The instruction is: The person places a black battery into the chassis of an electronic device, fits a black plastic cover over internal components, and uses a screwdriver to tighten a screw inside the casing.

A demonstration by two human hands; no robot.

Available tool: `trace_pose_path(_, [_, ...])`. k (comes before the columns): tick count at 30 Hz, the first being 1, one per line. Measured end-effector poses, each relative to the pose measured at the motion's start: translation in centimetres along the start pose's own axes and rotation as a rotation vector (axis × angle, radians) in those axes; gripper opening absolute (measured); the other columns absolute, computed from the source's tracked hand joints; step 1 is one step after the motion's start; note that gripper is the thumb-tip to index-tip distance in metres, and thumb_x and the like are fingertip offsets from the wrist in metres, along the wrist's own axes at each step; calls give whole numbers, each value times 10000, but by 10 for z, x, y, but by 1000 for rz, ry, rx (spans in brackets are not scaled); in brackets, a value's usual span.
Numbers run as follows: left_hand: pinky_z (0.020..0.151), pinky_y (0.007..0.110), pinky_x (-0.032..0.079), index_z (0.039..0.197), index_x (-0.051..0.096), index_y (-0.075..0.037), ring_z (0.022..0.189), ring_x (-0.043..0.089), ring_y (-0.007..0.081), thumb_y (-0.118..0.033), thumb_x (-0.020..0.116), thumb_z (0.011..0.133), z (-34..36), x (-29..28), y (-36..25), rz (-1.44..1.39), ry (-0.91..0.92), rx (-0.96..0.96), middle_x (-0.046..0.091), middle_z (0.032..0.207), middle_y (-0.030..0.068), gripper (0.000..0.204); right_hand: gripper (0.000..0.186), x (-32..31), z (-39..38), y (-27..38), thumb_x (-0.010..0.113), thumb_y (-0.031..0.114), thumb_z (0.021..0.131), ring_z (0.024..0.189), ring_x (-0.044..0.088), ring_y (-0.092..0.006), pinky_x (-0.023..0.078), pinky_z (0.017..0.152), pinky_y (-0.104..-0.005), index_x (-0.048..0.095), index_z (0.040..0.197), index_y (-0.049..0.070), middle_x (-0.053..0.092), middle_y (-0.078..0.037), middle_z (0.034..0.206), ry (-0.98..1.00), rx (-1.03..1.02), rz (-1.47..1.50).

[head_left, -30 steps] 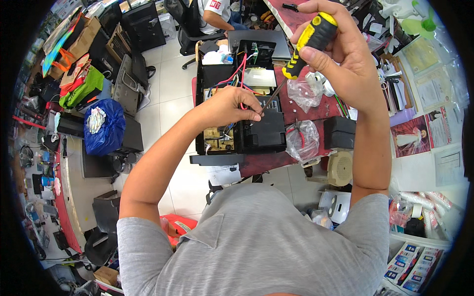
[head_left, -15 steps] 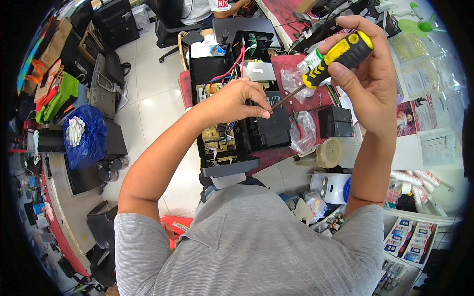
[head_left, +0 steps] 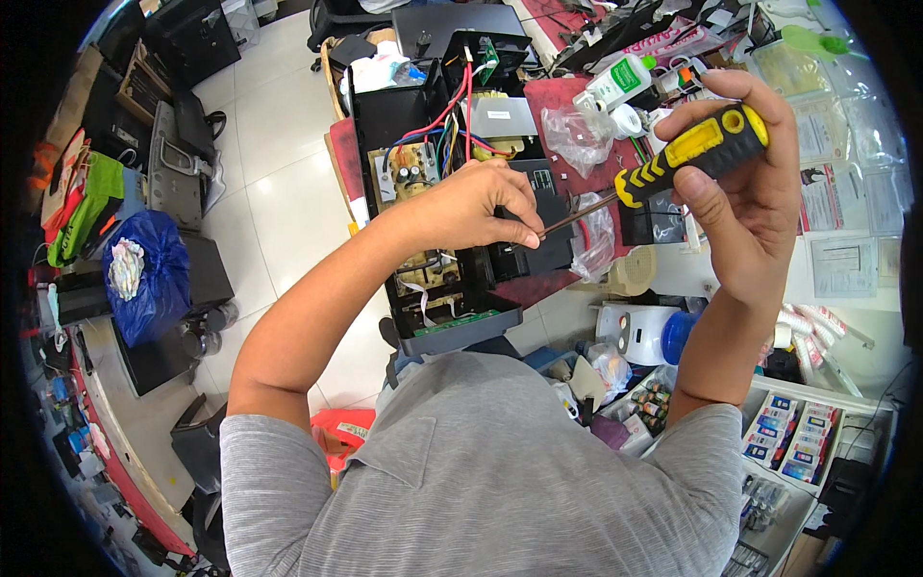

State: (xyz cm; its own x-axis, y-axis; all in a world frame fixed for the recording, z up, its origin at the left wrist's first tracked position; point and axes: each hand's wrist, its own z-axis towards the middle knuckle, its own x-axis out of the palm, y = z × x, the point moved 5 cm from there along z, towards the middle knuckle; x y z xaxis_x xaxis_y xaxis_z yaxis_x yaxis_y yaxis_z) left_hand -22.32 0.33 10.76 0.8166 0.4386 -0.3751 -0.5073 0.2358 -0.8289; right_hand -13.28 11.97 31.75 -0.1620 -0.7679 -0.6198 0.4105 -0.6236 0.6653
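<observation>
A black and yellow screwdriver (head_left: 694, 152) lies slanted in my right hand (head_left: 755, 207), its handle between thumb and fingers. The shaft points down and left to the fingertips of my left hand (head_left: 476, 207). There my left thumb and forefinger are pinched at the screwdriver's tip; whatever sits between them is too small to make out. Both hands are above an opened black electronic device (head_left: 460, 338). Inside it are a circuit board (head_left: 409, 173), red, blue and black wires (head_left: 468, 111) and a black block (head_left: 538, 245) below my left fingertips. My left forearm covers part of the board.
Clear plastic bags (head_left: 577, 139) and a white bottle with a green label (head_left: 620, 82) lie on the red-topped table (head_left: 553, 93). A closed dark laptop (head_left: 461, 34) is at the back. A blue bag (head_left: 154, 288) stands at left, an open drawer with small packs (head_left: 793, 438) at right.
The view has shifted a little. The screwdriver and both hands are slightly further right in the picture, and the screwdriver slants less steeply. The left fingers stay pinched at its tip.
</observation>
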Motion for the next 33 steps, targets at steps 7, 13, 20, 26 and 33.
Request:
trace_pose_path(7, [912, 356, 434, 922, 821, -167, 885, 621, 175, -279, 828, 827, -2, 5, 10, -15, 14, -17, 721, 888, -14, 147, 621, 8, -3, -5, 734, 94, 907, 1015, 613, -147, 508, 902, -296, 423, 1440, 28, 651, -151, 1140, -2, 33, 10])
trace_pose_path(13, [919, 357, 433, 924, 822, -168, 902, 616, 171, -278, 827, 830, -5, 6, 15, -35, 8, -29, 722, 894, -14, 145, 620, 10, -3, -5, 738, 97, 898, 1003, 616, -143, 508, 885, -289, 431, 1433, 27, 652, -151, 1139, 3, 45, -15])
trace_pose_path(20, [916, 355, 432, 921, 819, -161, 924, 610, 176, -283, 827, 830, -5, 8, 14, -52, 12, -42, 721, 900, -11, 152, 635, 12, -7, 0, 771, 129, 876, 1001, 623, -151, 499, 894, -288, 453, 1417, 32, 660, -147, 1127, -47, 44, -62])
trace_pose_path(26, [914, 356, 433, 936, 815, -160, 924, 608, 189, -281, 822, 834, -6, 8, 13, -27, 17, -42, 721, 904, -8, 159, 644, 9, -9, 5, 798, 144, 852, 1007, 632, -162, 492, 908, -289, 476, 1397, 24, 660, -135, 1129, -7, -9, -192])
trace_pose_path(33, [900, 369, 445, 942, 814, -157, 903, 600, 204, -259, 822, 828, -2, 11, 10, 7, 36, 2, 720, 906, -4, 153, 637, 2, -15, 16, 832, 100, 808, 957, 630, -145, 503, 870, -277, 523, 1359, 19, 643, -101, 1094, -39, 0, -229])
